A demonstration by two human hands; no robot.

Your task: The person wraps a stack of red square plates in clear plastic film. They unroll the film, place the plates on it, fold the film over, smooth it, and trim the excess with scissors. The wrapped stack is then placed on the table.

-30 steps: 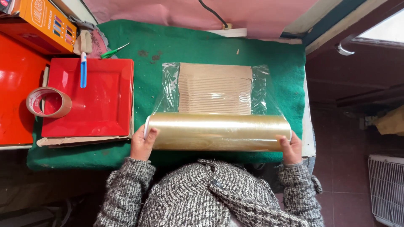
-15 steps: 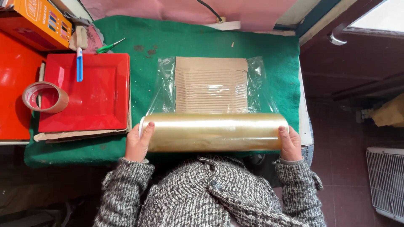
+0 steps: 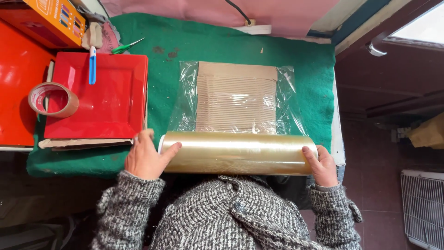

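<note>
My left hand (image 3: 144,159) and right hand (image 3: 321,165) clasp film roll (image 3: 238,153) ends, near edge; sheet probably tensioned over far cardboard (image 3: 237,97).

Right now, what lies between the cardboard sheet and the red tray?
In the head view, only bare green cloth separates the cardboard sheet from the red tray, plus the clear film's left margin.

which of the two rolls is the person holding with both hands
The big golden film roll, lying crosswise at the near table edge with the left hand and right hand on its ends. The small tape roll sits untouched on the red tray.
</note>
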